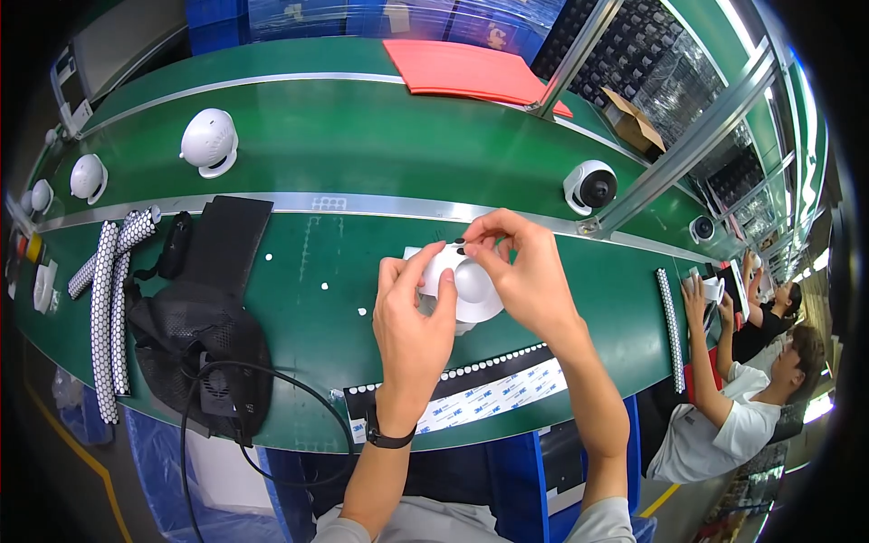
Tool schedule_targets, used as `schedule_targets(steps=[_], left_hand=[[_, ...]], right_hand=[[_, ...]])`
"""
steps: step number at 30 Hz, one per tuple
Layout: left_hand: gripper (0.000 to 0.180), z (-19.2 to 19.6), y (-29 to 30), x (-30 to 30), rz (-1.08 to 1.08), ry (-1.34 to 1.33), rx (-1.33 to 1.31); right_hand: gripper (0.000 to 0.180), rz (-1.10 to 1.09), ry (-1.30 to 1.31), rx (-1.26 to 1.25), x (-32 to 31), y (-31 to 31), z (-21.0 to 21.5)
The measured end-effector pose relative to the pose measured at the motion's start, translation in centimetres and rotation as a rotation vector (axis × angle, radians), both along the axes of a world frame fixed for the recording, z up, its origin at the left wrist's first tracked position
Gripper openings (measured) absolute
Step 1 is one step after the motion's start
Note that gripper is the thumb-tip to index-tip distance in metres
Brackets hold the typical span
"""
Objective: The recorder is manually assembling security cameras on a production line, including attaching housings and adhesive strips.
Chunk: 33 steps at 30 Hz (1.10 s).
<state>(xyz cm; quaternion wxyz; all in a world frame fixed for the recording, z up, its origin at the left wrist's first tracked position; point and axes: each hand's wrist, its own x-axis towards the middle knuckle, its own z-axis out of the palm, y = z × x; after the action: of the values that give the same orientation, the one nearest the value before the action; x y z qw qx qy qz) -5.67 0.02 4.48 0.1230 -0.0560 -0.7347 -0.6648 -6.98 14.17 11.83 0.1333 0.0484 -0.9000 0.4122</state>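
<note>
Head view: left hand cups the white camera, centre; right hand seemingly pinches a black dot at its twelve o'clock; a loose left hold could set the dot askew.

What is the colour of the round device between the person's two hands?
The device is mostly white, best seen in the head view.
</note>
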Motion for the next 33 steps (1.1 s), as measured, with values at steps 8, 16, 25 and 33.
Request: schedule_targets(steps=[8,16,25,33], left_hand=[[0.029,-1.0,0.4,-0.4,0.016,0.073,0.055],[0.028,-0.6,0.3,-0.5,-0.039,0.005,0.069],[0.018,0.1,0.8,-1.5,0.009,0.005,0.051],[0.02,-0.3,1.8,-2.7,0.03,0.014,0.083]], right_hand=[[0.01,0.006,0.006,0.028,-0.1,0.0,-0.2],[0.02,0.006,0.114,0.224,-0.1,-0.5,-0.1],[0.014,-0.106,-0.117,0.066,0.9,3.6,1.9],[0.015,-0.006,-0.206,0.057,1.9,4.6,0.9]])
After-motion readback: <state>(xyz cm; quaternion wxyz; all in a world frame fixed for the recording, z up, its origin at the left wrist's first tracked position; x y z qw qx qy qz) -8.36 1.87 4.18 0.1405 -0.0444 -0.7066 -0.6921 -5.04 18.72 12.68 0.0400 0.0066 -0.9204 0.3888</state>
